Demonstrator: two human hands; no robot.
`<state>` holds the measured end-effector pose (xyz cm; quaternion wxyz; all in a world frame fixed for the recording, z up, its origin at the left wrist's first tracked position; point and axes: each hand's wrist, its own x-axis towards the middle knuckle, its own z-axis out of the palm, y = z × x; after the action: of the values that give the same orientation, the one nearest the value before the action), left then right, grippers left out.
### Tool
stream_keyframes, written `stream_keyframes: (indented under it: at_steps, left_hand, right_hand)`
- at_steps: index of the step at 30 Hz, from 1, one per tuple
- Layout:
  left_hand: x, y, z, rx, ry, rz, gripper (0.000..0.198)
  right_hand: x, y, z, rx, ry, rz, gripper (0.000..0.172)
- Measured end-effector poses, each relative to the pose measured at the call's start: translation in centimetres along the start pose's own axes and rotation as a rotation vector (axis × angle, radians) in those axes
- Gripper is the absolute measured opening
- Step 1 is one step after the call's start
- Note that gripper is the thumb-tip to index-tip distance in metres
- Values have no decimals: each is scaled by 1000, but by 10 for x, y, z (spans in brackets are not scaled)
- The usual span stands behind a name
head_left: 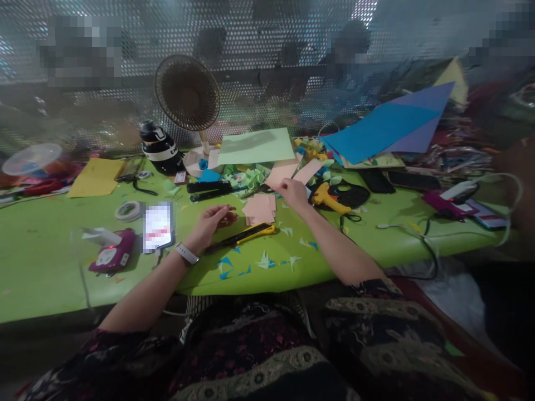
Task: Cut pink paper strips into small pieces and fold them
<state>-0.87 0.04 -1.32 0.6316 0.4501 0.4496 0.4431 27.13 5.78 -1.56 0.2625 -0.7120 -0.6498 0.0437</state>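
In the middle of the frame, the work on the pale pink paper seemed to be partly done. A small pile of pink cut pieces point(259, 210) lay on the green counter point(50, 245), between the two hands, with the edges not fully aligned. Just above the pile, the right hand point(293, 192) was at the lower edge of a larger pink sheet point(283, 170), and its fingers seemed to pinch this edge. The left hand point(214, 220) was left of the pile, with the fingers loosely bent, and I could see nothing between them. A yellow-and-black utility knife point(256, 233) lay below the pile, and a pink strip point(309, 171) rested to the right of the sheet. I judge that this sheet and strip were the pink paper left to divide. Many light green pieces point(253, 177) were heaped in the upper middle, so that colour was probably well advanced. A pale green sheet point(256, 146) above them and a blue sheet point(384, 129) at upper right looked uncut. Small scraps point(265, 260) were scattered at lower centre.
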Motion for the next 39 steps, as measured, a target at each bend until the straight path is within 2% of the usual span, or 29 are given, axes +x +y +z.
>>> stream_keyframes:
  at_steps: [5, 11, 14, 16, 18, 21, 23, 26, 28, 31, 34, 36, 39]
  left_hand:
    - [0, 0, 0, 4, -6, 1, 42]
    - [0, 1, 2, -11, -12, -21, 37]
    - [-1, 3, 4, -45, -4, -66, 33]
    - [-1, 4, 5, -83, -5, -116, 35]
    - [-2, 4, 6, -127, -25, -181, 39]
    - [-3, 4, 7, -206, -114, -260, 47]
    - [-3, 4, 8, -255, -142, -241, 43]
    - [-3, 2, 7, -276, -71, -142, 28]
    - [-3, 0, 6, -268, -44, -87, 26]
    - [-2, -3, 6, -231, -97, -62, 32]
    - [-4, -4, 7, -233, -198, -52, 39]
    - [-7, -3, 8, -243, -307, -16, 47]
    - [-12, 0, 8, -93, -448, 46, 44]
  right_hand:
    - [1, 3, 1, 13, -23, -47, 45]
    - [1, -2, 0, -23, -24, -15, 26]
    - [-10, -14, -6, -19, 45, -89, 25]
    - [-25, -26, -10, 22, 86, -222, 24]
    - [-43, -40, -12, 84, 75, -419, 27]
    - [-70, -59, -10, 144, -64, -849, 22]
    - [-83, -67, -8, 142, -86, -1078, 20]
    - [-93, -72, -7, 149, -91, -1235, 20]
    - [-93, -72, -8, 187, -98, -1237, 19]
    - [-91, -71, -9, 250, -37, -1098, 17]
    - [-87, -71, -8, 265, 70, -930, 16]
    - [-85, -70, -7, 276, 106, -875, 17]
    - [-84, -71, -7, 302, 114, -816, 19]
